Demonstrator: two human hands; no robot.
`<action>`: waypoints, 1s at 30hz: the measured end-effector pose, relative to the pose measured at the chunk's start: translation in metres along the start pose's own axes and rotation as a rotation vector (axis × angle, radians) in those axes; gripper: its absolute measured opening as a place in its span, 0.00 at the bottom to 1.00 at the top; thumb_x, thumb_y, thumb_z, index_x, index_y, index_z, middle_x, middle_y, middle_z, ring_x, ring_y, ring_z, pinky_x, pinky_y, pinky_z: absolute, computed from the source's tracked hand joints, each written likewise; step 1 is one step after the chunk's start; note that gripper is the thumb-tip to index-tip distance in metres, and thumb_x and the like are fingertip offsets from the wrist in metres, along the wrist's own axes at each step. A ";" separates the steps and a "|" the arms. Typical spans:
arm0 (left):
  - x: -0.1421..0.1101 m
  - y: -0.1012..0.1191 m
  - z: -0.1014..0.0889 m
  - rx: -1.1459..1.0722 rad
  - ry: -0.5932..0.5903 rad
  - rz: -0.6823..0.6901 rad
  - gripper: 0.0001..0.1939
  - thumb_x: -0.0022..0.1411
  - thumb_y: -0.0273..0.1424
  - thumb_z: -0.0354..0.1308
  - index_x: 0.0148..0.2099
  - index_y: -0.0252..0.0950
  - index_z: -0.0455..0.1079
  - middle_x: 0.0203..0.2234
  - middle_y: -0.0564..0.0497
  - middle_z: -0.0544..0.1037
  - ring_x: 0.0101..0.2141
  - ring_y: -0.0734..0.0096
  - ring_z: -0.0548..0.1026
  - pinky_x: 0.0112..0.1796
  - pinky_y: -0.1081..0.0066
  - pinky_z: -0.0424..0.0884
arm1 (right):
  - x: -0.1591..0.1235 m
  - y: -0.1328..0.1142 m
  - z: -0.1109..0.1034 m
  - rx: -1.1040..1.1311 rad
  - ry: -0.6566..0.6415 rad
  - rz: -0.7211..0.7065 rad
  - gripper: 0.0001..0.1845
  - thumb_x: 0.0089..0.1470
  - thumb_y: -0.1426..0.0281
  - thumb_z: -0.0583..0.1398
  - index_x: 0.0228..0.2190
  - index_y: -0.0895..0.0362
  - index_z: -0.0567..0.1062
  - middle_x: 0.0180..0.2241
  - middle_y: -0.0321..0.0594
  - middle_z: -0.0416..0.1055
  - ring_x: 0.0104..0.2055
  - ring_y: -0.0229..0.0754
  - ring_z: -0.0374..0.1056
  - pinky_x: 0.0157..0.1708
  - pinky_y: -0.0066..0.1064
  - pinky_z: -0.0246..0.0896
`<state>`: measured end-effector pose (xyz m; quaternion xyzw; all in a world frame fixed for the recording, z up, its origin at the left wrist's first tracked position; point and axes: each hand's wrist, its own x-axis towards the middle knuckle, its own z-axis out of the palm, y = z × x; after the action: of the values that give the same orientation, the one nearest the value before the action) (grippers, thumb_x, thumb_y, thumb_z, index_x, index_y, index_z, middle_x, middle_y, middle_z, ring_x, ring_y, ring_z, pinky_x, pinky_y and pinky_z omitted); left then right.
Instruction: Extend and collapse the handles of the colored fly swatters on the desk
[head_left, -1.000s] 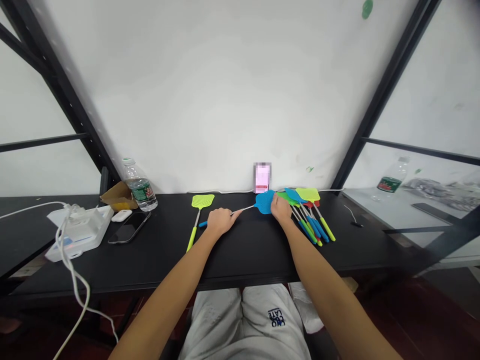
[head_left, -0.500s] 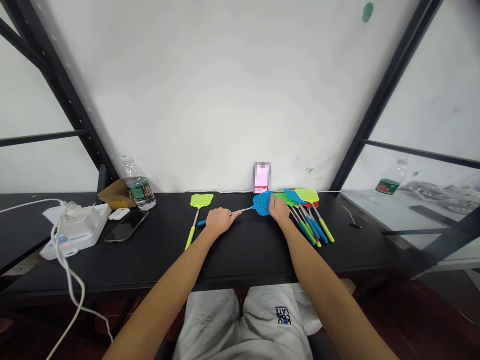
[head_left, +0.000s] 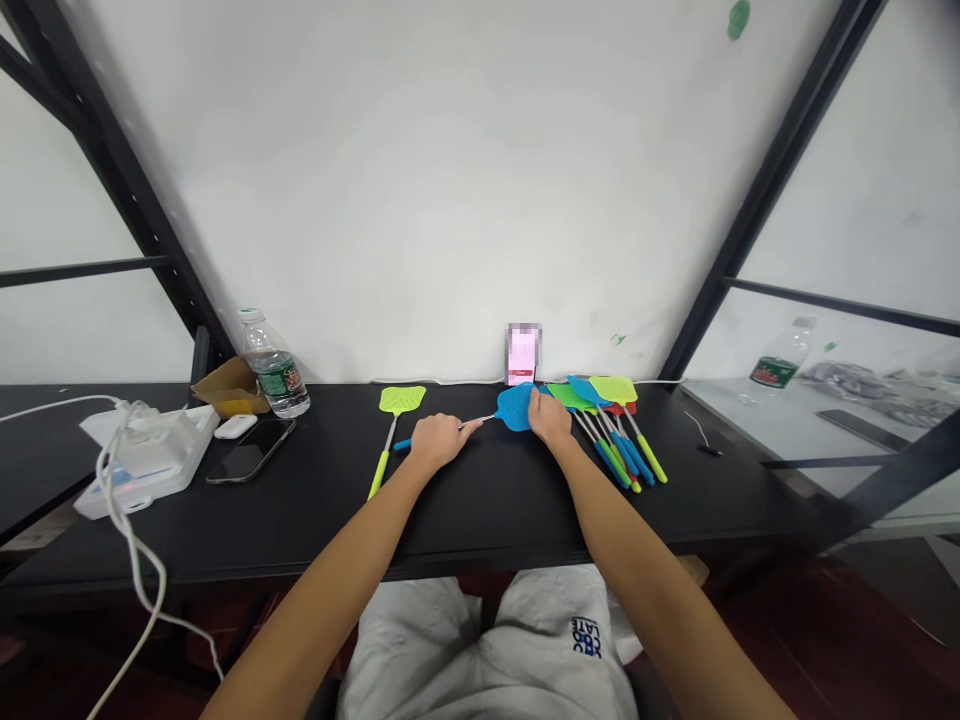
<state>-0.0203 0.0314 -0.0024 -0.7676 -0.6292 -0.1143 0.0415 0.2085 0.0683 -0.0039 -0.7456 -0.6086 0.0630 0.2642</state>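
Note:
A blue fly swatter [head_left: 515,408] lies crosswise between my hands, its handle end toward the left. My left hand [head_left: 437,440] is closed around its thin metal shaft near the blue handle, thumb along the shaft. At the other end, my right hand [head_left: 550,416] pinches the right edge of the mesh head. To the left lies a yellow-green fly swatter [head_left: 403,400], head toward the wall. Right of my right hand, several fly swatters [head_left: 616,390] in green, blue, red and yellow-green are heaped with their handles toward me.
A phone with a lit screen [head_left: 523,355] leans on the wall. On the left are a water bottle [head_left: 279,375], a cardboard box [head_left: 231,385], a dark phone [head_left: 252,452], a white case [head_left: 235,427] and a power strip [head_left: 150,465] with cables. A short cable [head_left: 705,440] lies at right.
My right hand and the swatter's blue head have shifted slightly left, and the shaft shows shorter between my hands. My left hand keeps its grip on the shaft.

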 end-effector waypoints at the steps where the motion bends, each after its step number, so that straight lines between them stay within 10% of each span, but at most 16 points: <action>1: 0.000 0.000 0.000 0.003 0.002 -0.001 0.44 0.63 0.60 0.31 0.38 0.35 0.80 0.33 0.36 0.80 0.38 0.50 0.78 0.39 0.60 0.68 | 0.000 -0.001 0.000 0.001 -0.001 0.001 0.35 0.67 0.57 0.37 0.42 0.63 0.78 0.43 0.59 0.75 0.48 0.53 0.71 0.48 0.39 0.61; 10: -0.002 0.003 -0.002 0.013 0.005 -0.003 0.43 0.64 0.60 0.30 0.37 0.36 0.79 0.33 0.37 0.80 0.38 0.50 0.78 0.39 0.61 0.68 | -0.003 -0.002 0.004 0.104 0.042 0.028 0.33 0.66 0.54 0.39 0.40 0.60 0.77 0.42 0.56 0.75 0.46 0.55 0.71 0.45 0.42 0.61; 16: -0.003 0.010 -0.002 -0.053 0.093 -0.039 0.33 0.69 0.51 0.33 0.41 0.35 0.74 0.35 0.39 0.79 0.39 0.53 0.77 0.40 0.61 0.67 | -0.001 -0.002 0.000 0.327 0.312 0.194 0.31 0.64 0.52 0.42 0.33 0.59 0.75 0.35 0.55 0.75 0.39 0.53 0.70 0.38 0.36 0.59; 19: -0.003 0.015 -0.004 -0.133 0.192 -0.054 0.24 0.72 0.43 0.35 0.45 0.35 0.68 0.36 0.41 0.78 0.38 0.57 0.77 0.39 0.64 0.67 | -0.007 -0.007 -0.002 0.424 0.389 0.040 0.31 0.63 0.50 0.43 0.25 0.58 0.72 0.27 0.47 0.72 0.32 0.47 0.67 0.32 0.32 0.55; 24: -0.007 0.026 -0.004 -0.356 0.283 0.158 0.13 0.72 0.34 0.39 0.43 0.37 0.63 0.36 0.44 0.76 0.38 0.64 0.75 0.39 0.68 0.66 | -0.033 -0.035 0.006 0.533 0.114 -0.409 0.32 0.61 0.47 0.46 0.17 0.56 0.67 0.17 0.36 0.64 0.23 0.38 0.59 0.27 0.28 0.49; 30: -0.010 0.031 0.002 -0.505 0.317 0.351 0.10 0.71 0.30 0.41 0.38 0.38 0.61 0.33 0.48 0.74 0.35 0.68 0.73 0.37 0.69 0.66 | -0.045 -0.054 0.021 0.561 0.037 -0.432 0.30 0.64 0.55 0.43 0.17 0.54 0.65 0.21 0.42 0.70 0.27 0.41 0.65 0.30 0.28 0.52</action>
<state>0.0089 0.0156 -0.0046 -0.8228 -0.4253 -0.3755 -0.0337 0.1412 0.0392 -0.0067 -0.4990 -0.7065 0.1568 0.4768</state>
